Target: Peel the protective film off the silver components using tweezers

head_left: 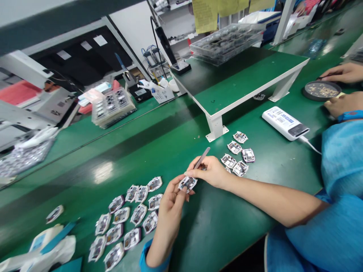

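Observation:
Between the fingers and thumb of my left hand [171,202] is a small watch-like electronic module [187,184], its white frame and inner parts facing up. My right hand [210,172] is closed around a pair of tweezers [202,158], and its fingertips meet the module's upper edge. The working end of the tweezers is hard to make out. Left of my left hand, several similar modules [138,214] lie in loose rows on the green bench. Beyond my right hand sits a smaller group of modules [229,161].
A green raised shelf [241,81] on white legs carries clear plastic trays [227,43]. At right, a white power bank [285,122] with a cable lies near a co-worker's hands [340,104] and a round dish [307,90] of small parts. Stacked trays [113,107] stand at back left.

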`<action>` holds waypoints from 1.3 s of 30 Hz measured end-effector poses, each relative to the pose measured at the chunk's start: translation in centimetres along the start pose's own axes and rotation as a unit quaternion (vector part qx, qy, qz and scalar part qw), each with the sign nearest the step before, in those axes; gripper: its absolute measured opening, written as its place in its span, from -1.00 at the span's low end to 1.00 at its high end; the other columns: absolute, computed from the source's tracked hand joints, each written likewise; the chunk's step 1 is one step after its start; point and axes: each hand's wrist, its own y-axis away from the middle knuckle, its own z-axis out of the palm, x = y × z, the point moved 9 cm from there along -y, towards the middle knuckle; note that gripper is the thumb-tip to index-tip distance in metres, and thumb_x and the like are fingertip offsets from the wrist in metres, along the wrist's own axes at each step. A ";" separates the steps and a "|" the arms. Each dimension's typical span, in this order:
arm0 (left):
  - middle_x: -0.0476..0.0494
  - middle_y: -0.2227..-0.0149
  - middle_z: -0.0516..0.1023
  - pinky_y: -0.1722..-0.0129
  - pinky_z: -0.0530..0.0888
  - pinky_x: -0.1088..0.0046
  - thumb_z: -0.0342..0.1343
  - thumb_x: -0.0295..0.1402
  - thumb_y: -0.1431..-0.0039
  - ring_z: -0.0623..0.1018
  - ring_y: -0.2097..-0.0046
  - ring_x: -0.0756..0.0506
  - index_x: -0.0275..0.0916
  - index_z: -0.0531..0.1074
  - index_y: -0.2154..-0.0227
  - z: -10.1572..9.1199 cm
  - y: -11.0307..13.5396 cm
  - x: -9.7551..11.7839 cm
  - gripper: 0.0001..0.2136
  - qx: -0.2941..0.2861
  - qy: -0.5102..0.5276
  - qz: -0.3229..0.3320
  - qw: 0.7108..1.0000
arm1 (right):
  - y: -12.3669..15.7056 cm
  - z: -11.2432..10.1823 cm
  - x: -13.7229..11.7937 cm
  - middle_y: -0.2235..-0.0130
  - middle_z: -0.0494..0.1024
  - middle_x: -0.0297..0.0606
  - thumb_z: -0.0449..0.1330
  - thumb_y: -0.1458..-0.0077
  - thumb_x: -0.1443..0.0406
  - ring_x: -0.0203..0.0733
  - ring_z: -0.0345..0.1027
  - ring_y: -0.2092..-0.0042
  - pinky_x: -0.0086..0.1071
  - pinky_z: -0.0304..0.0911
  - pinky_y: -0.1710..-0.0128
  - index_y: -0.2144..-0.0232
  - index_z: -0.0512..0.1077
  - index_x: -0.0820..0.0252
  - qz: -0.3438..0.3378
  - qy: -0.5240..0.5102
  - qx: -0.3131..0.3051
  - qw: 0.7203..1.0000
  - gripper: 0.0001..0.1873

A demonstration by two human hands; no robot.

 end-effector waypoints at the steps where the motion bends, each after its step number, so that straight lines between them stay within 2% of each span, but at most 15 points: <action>1: -0.08 0.32 0.60 0.40 0.39 0.45 0.29 -0.27 -0.07 0.51 0.38 -0.05 -0.21 0.49 0.12 0.0 0.0 0.0 -0.69 0.001 -0.002 0.000 1.000 | 0.0 0.0 0.0 0.51 0.52 -0.36 0.46 0.20 0.05 -0.28 0.37 0.45 -0.41 0.26 0.42 0.53 0.51 0.23 -0.001 0.007 -0.001 1.000 -0.62; 15: -0.03 0.40 0.57 0.40 0.37 0.46 0.28 -0.23 -0.09 0.47 0.39 -0.06 -0.20 0.54 0.14 -0.6 0.0 0.1 -0.72 0.013 -0.005 0.015 1.000 | 0.1 0.1 -0.3 0.50 0.51 -0.36 0.45 0.19 0.06 -0.28 0.35 0.44 -0.42 0.25 0.42 0.53 0.50 0.22 -0.026 0.004 0.006 1.000 -0.63; 24: -0.01 0.40 0.56 0.39 0.37 0.48 0.29 -0.19 -0.09 0.47 0.38 -0.05 -0.18 0.53 0.15 -0.7 0.0 -0.1 -0.71 0.015 -0.002 0.009 1.000 | 0.3 0.2 -0.5 0.48 0.55 -0.35 0.41 0.09 0.18 -0.26 0.39 0.42 -0.40 0.27 0.38 0.50 0.51 0.22 -0.031 0.012 -0.009 0.999 -0.77; 31: -0.02 0.38 0.57 0.38 0.40 0.44 0.27 -0.21 -0.07 0.48 0.41 -0.06 -0.22 0.52 0.15 -0.9 -0.2 0.2 -0.69 0.009 -0.039 0.014 0.999 | 0.2 0.4 -0.4 0.48 0.54 -0.36 0.40 0.09 0.16 -0.29 0.36 0.45 -0.43 0.23 0.42 0.49 0.51 0.23 -0.026 0.024 -0.031 0.999 -0.76; 34: -0.03 0.38 0.59 0.38 0.42 0.44 0.30 -0.23 -0.02 0.49 0.40 -0.07 -0.21 0.52 0.14 -0.7 -0.2 0.4 -0.67 -0.003 -0.051 0.012 0.999 | 0.2 0.4 -0.5 0.47 0.56 -0.34 0.39 0.08 0.15 -0.26 0.40 0.42 -0.42 0.27 0.40 0.49 0.51 0.22 -0.028 0.036 -0.031 0.998 -0.75; 39: 0.00 0.48 0.59 0.39 0.42 0.46 0.32 -0.22 -0.01 0.49 0.43 -0.05 -0.24 0.53 0.10 -1.0 -0.2 0.0 -0.62 -0.002 -0.060 -0.001 0.998 | 0.2 0.3 -0.5 0.48 0.57 -0.34 0.40 0.09 0.13 -0.24 0.42 0.41 -0.41 0.30 0.40 0.50 0.51 0.21 -0.025 0.043 -0.026 0.998 -0.73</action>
